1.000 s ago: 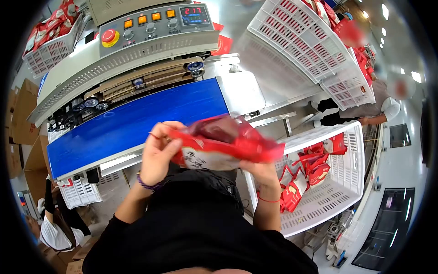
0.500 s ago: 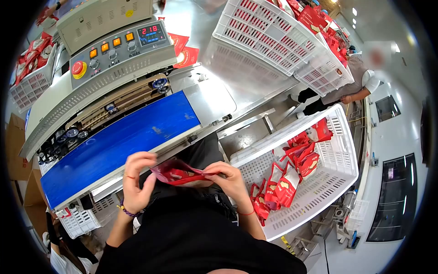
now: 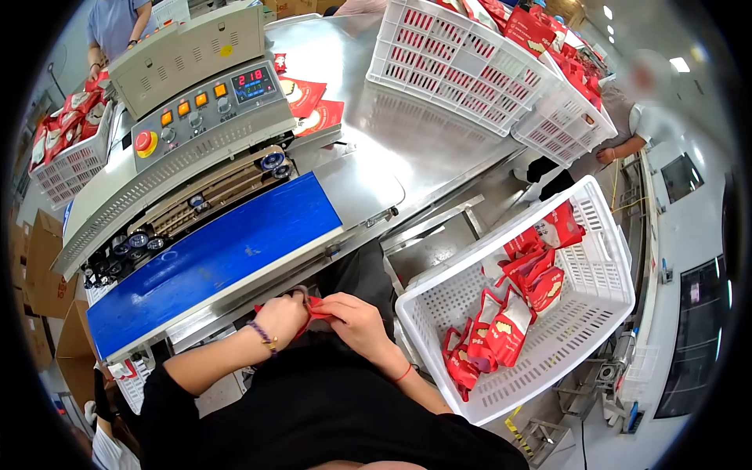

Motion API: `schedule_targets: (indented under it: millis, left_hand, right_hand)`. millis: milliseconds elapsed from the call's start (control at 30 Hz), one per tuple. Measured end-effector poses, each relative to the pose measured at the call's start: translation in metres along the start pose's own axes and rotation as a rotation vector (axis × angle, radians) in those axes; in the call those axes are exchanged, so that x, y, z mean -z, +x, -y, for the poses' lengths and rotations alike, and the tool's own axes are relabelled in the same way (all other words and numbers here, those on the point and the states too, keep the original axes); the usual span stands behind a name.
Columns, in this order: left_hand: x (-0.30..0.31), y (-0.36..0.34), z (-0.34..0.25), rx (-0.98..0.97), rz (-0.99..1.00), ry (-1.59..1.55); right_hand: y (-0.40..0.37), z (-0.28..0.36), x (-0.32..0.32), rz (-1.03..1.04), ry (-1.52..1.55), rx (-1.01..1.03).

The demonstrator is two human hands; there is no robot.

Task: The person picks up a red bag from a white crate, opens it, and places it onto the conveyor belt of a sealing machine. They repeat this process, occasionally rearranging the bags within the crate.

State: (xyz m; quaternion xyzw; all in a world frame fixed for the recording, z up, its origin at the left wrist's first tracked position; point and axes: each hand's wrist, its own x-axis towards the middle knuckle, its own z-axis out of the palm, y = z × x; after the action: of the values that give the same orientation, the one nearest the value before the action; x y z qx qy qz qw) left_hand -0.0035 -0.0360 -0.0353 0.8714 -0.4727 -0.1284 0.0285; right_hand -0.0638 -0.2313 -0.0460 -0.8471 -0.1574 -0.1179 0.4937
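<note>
Close to my body, below the blue belt, a red pouch (image 3: 316, 307) is held between both hands, mostly covered by the fingers. My left hand (image 3: 282, 319) is closed on the pouch's left side, back of the hand facing up. On its right side, my right hand (image 3: 356, 323) pinches the pouch near its upper edge. Just beyond the hands runs the blue conveyor belt (image 3: 227, 254) of a sealing machine (image 3: 207, 117), whose display reads 218. To the right of my right hand is a white basket (image 3: 576, 345) with several red pouches (image 3: 505, 329) inside.
On the steel table (image 3: 352, 86) stand white crates (image 3: 450, 66) filled with red pouches. Flat red pouches (image 3: 317, 117) lie by the machine's end. Another full crate (image 3: 74, 160) is at the left. One person (image 3: 121, 27) stands behind the machine, another (image 3: 619, 133) at the right.
My left hand has gone from open beside the pouch to closed on it. The hands have come together, and the pouch's open mouth is now bunched and mostly hidden. The view has shifted slightly.
</note>
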Motion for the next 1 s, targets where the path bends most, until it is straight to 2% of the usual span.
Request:
schedule_targets:
  millis: [67, 100, 167, 200, 267, 333, 400, 467, 533, 600, 667, 767, 800, 867, 900, 933, 1000]
  left_hand:
    - [0.025, -0.009, -0.002, -0.008, -0.120, -0.176]
    - [0.014, -0.008, 0.000, -0.003, -0.116, -0.176]
    - [-0.041, 0.002, 0.005, -0.144, 0.100, -0.163]
    - [-0.074, 0.005, 0.012, -0.205, 0.011, -0.246]
    - [-0.051, 0.029, 0.005, -0.023, 0.159, -0.276]
    - [-0.040, 0.035, 0.003, -0.074, 0.171, -0.204]
    - [-0.020, 0.036, 0.000, -0.138, 0.193, -0.136]
    - [0.044, 0.016, -0.007, 0.040, 0.219, -0.135]
    - [0.078, -0.003, -0.007, 0.037, -0.276, -0.272]
    - [0.100, -0.022, -0.003, 0.038, -0.747, -0.347]
    - [0.097, -0.039, 0.003, 0.075, -0.710, -0.369]
    - [0.093, -0.056, 0.004, 0.076, -0.824, -0.374]
    - [0.097, -0.061, 0.002, 0.101, -0.823, -0.368]
    - [0.105, -0.065, 0.000, 0.010, -0.789, -0.534]
    - [0.102, -0.062, 0.000, 0.000, -0.674, -0.592]
    - [0.093, -0.053, -0.001, -0.004, -0.693, -0.548]
    - [0.084, -0.048, 0.009, 0.030, -0.066, -0.360]
  right_hand:
    - [-0.001, -0.001, 0.004, -0.124, 0.074, -0.028]
    - [-0.003, -0.004, 0.004, -0.126, 0.127, -0.049]
    - [-0.005, -0.009, -0.003, -0.046, 0.133, 0.002]
    - [-0.004, -0.010, -0.006, 0.025, 0.131, 0.059]
    - [-0.004, -0.010, -0.010, 0.021, 0.110, 0.009]
    - [-0.005, -0.013, -0.006, 0.011, 0.198, -0.168]
    - [0.000, -0.012, 0.004, -0.045, 0.230, -0.160]
    - [0.006, -0.001, 0.020, -0.130, 0.366, -0.216]
    - [0.004, -0.007, 0.035, -0.104, 0.314, -0.197]
    - [0.006, 0.004, 0.046, -0.109, 0.450, -0.283]
    - [0.013, 0.008, 0.048, -0.103, 0.442, -0.203]
    - [0.029, 0.022, 0.052, -0.051, 0.318, -0.169]
    - [0.033, 0.025, 0.051, -0.064, 0.326, -0.166]
    - [0.042, 0.031, 0.049, -0.047, 0.313, -0.126]
    - [0.043, 0.031, 0.045, -0.046, 0.357, -0.139]
    - [0.046, 0.033, 0.041, -0.028, 0.364, -0.130]
    - [0.049, 0.042, 0.036, 0.059, 0.320, -0.061]
